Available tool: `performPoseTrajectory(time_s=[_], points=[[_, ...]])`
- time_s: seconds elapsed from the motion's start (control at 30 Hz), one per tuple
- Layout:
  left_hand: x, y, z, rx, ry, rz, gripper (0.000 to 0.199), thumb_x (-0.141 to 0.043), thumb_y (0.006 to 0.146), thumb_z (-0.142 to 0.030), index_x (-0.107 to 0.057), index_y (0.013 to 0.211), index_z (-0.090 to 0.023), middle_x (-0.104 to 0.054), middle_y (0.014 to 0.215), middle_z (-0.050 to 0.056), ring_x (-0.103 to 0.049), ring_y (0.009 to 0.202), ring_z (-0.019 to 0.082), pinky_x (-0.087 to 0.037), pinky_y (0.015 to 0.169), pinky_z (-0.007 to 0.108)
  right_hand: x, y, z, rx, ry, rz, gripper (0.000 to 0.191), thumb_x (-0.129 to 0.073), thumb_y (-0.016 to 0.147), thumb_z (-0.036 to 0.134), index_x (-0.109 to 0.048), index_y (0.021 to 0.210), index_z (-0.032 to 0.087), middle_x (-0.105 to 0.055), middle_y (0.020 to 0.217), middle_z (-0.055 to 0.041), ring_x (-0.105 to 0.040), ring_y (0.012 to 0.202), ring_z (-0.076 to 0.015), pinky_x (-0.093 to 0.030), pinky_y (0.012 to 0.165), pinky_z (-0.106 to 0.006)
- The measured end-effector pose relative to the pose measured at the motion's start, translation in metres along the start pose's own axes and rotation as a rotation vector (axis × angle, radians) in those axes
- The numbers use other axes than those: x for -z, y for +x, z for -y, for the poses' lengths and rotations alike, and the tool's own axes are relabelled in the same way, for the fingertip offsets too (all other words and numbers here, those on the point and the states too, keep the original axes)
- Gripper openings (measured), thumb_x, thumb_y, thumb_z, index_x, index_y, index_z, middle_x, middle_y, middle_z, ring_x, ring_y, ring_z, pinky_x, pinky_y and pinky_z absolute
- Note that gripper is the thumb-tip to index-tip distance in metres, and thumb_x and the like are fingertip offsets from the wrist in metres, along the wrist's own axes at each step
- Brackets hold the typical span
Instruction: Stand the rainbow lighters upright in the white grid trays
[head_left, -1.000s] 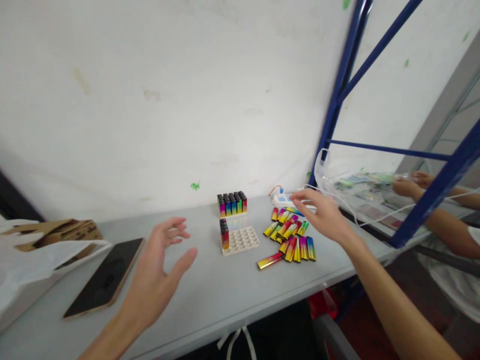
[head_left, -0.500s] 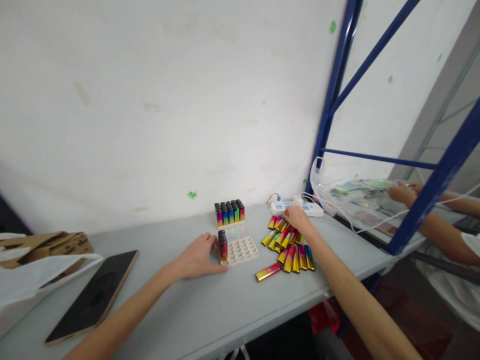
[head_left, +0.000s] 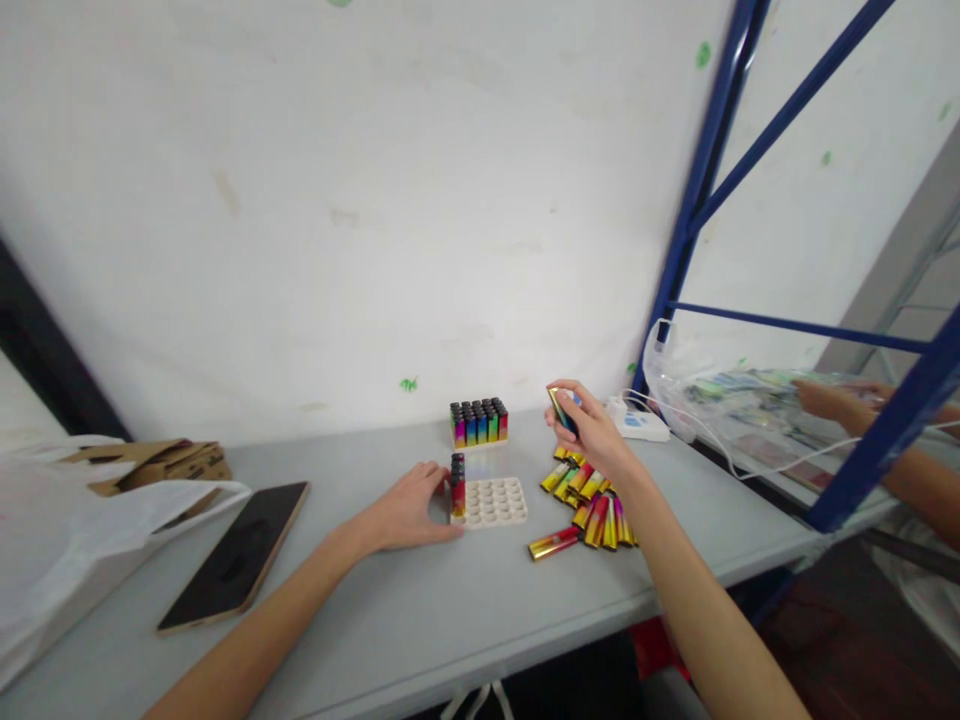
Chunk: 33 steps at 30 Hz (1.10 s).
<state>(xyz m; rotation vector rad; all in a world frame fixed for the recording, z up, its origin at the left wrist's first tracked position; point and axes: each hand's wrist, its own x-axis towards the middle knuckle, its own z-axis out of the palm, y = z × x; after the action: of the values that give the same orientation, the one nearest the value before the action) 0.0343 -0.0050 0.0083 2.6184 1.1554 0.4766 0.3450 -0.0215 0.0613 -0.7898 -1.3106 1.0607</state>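
My right hand (head_left: 592,430) grips a gold and dark blue lighter (head_left: 562,412), raised above a loose pile of shiny lighters (head_left: 581,480) in red, gold and yellow. One red and gold lighter (head_left: 553,543) lies apart at the pile's front left. My left hand (head_left: 412,505) rests on the table with thumb and fingers apart, at the left edge of a white tray (head_left: 496,502) with round holes. Red lighters with black tops (head_left: 457,490) stand upright in the tray's left column. Behind it, a second block of upright, multicoloured lighters (head_left: 478,425) fills another tray.
A black tablet-like device (head_left: 236,555) lies on the left, beside a white plastic bag (head_left: 75,550) and cardboard (head_left: 172,462). A white power strip (head_left: 641,425) with cables lies back right. Past the blue metal frame (head_left: 694,220), another person's hands (head_left: 832,400) are over bagged items.
My right hand has lifted off the pile and moved left with a lighter in it. My left hand stays beside the tray. The camera view has shifted slightly.
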Motion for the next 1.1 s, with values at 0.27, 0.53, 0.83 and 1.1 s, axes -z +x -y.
performPoseTrajectory(time_s=[0.27, 0.53, 0.83, 1.1], points=[[-0.001, -0.005, 0.005, -0.007, -0.02, 0.008, 0.049, -0.074, 0.075, -0.056, -0.068, 0.104, -0.017, -0.065, 0.108, 0.011, -0.061, 0.105, 0.031, -0.051, 0.098, 0.041, -0.033, -0.005, -0.031, -0.075, -0.076, 0.149, 0.051, -0.071, 0.086, 0.051, -0.06, 0.128, 0.025, -0.068, 0.093, -0.0027, -0.045, 0.06, -0.0094, -0.033, 0.05, -0.022], [-0.012, -0.004, 0.008, 0.01, -0.052, -0.058, 0.06, -0.074, 0.076, -0.065, -0.068, 0.111, -0.017, -0.062, 0.111, 0.01, -0.06, 0.103, 0.029, -0.05, 0.097, 0.04, -0.036, -0.005, -0.048, 0.001, -0.385, 0.088, 0.038, -0.071, 0.084, 0.057, -0.063, 0.097, 0.022, -0.054, 0.062, 0.0053, -0.038, 0.049, -0.0097, -0.027, 0.046, -0.022], [-0.025, -0.003, 0.008, 0.024, 0.025, -0.146, 0.064, -0.065, 0.082, -0.072, -0.067, 0.113, -0.016, -0.062, 0.111, 0.012, -0.058, 0.106, 0.031, -0.049, 0.097, 0.044, -0.048, -0.005, -0.051, 0.037, -0.299, 0.067, 0.047, -0.056, 0.092, 0.066, -0.061, 0.083, 0.02, -0.061, 0.076, -0.0013, -0.056, 0.069, -0.0167, -0.046, 0.064, -0.029], [-0.019, -0.003, 0.018, -0.028, -0.058, -0.1, 0.065, -0.07, 0.081, -0.067, -0.067, 0.121, -0.016, -0.062, 0.116, 0.012, -0.06, 0.108, 0.029, -0.05, 0.101, 0.042, -0.067, -0.011, -0.041, -0.276, 0.086, 0.044, 0.053, -0.056, 0.087, 0.074, -0.048, 0.079, 0.022, -0.029, 0.055, 0.0109, -0.016, 0.042, -0.0056, -0.014, 0.041, -0.019]])
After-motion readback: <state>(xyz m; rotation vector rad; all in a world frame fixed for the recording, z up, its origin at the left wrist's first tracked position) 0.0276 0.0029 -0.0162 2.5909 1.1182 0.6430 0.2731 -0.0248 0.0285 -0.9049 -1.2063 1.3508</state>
